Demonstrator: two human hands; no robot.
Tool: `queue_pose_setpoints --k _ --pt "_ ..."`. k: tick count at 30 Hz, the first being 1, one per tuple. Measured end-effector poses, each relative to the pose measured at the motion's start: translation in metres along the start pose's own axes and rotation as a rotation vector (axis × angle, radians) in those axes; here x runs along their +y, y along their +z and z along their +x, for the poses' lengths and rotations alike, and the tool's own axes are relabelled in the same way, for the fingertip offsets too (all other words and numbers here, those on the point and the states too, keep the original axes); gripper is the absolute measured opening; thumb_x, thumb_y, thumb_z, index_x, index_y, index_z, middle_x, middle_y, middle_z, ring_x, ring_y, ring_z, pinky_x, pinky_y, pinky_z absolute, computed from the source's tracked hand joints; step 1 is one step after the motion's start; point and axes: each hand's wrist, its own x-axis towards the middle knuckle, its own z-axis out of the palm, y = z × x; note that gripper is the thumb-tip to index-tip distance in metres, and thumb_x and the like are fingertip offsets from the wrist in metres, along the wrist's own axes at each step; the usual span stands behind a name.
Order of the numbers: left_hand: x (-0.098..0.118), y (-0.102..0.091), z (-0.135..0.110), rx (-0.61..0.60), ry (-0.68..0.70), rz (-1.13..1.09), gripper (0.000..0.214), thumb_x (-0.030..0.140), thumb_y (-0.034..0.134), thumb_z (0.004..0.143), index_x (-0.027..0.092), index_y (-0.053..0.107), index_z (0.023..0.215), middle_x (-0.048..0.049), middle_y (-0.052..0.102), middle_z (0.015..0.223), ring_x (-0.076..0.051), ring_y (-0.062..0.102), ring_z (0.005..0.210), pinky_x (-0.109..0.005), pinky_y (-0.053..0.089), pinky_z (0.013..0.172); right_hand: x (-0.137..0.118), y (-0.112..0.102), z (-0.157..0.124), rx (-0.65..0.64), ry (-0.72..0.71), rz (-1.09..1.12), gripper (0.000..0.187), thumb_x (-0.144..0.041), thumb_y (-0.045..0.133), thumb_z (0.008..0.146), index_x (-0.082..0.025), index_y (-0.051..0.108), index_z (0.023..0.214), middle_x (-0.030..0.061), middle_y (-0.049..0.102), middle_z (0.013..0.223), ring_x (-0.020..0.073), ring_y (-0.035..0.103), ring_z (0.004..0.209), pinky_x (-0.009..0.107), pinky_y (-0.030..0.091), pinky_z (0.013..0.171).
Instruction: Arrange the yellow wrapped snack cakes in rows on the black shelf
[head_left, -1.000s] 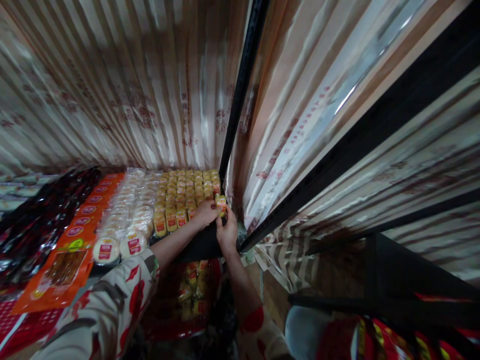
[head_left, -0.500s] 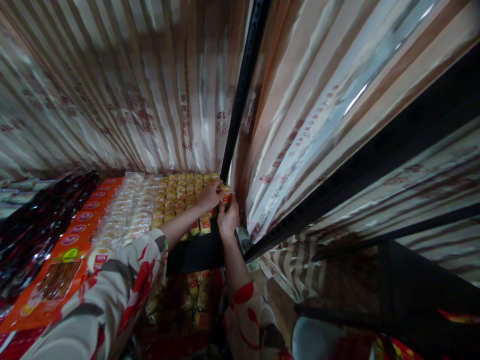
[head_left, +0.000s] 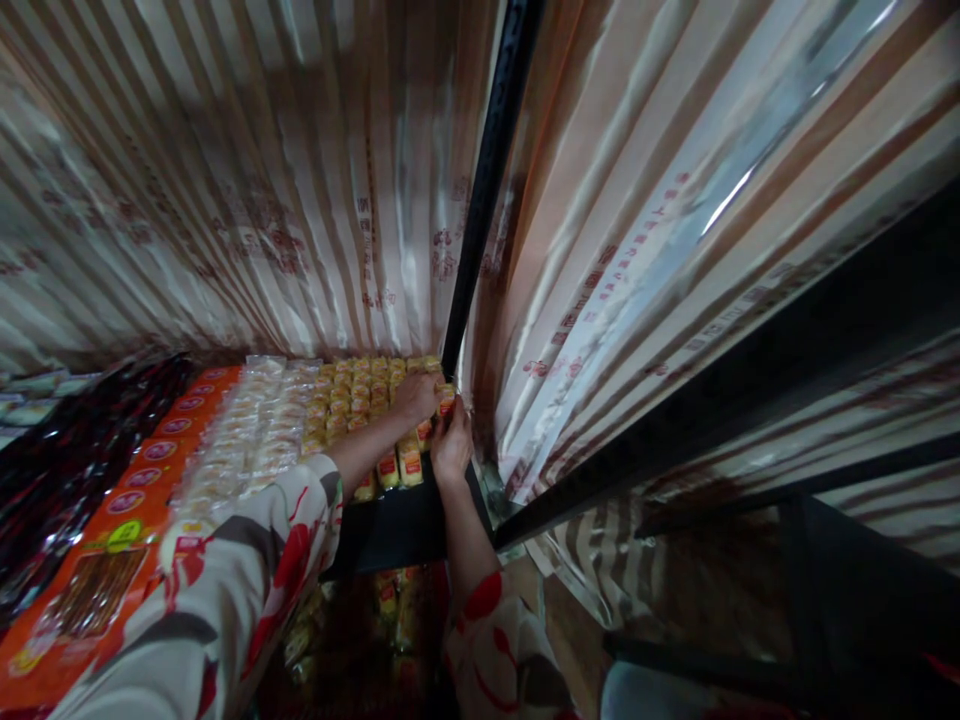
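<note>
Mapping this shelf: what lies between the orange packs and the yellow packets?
Rows of clear-wrapped pale round cakes fill the whole stretch between the orange packs and the yellow packets. The head view shows this.

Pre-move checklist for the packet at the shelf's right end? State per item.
1. Grip: left hand and right hand both pinch the yellow packet: ok.
2. Position: packet is at the right end of the yellow rows, beside the black post: ok.
3. Free slot beneath the packet: hidden by the hands: cannot tell.
4. Front packets stand in line at the shelf edge: ok.
5. Label facing: too small: cannot tell.
</note>
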Motion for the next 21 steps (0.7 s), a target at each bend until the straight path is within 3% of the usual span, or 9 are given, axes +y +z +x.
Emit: queue_pose_setpoints --k 6,13,21 --pt "-0.003 0.008 -0.001 -0.029 0.039 0.092 0.017 0.019 0.051 0.076 0.015 0.067 0.081 -0.0092 0.064 0.083 -0.022 0.055 0.091 -0.033 0.037 0.092 0.011 0.005 -0.006 -0.002 -0.040 0.096 0.052 -0.012 0.037 0.079 -0.011 0.039 0.131 0.0156 0.050 0.126 0.0239 0.046 0.118 0.042 0.036 0.099" --pt "-0.001 0.013 0.000 -0.005 -0.005 0.150 0.023 0.015 0.050 0.075 0.012 0.065 0.092 -0.0122 0.061 0.092 -0.024 0.048 0.102 -0.034 0.038 0.090 0.022 0.010 -0.013 -0.052 -0.112 0.127 0.056 -0.007 0.035 0.075 -0.011 0.040 0.131 0.0140 0.050 0.128 0.0217 0.045 0.120 0.041 0.036 0.102" --pt "-0.008 0.021 0.005 -0.022 0.096 0.168 0.019 0.015 0.049 0.077 0.015 0.065 0.088 -0.0082 0.059 0.085 -0.021 0.047 0.097 -0.032 0.039 0.089 0.031 0.017 -0.014 -0.100 -0.135 0.093 0.059 -0.005 0.033 0.074 -0.010 0.038 0.133 0.0147 0.046 0.131 0.0219 0.040 0.124 0.041 0.036 0.102"
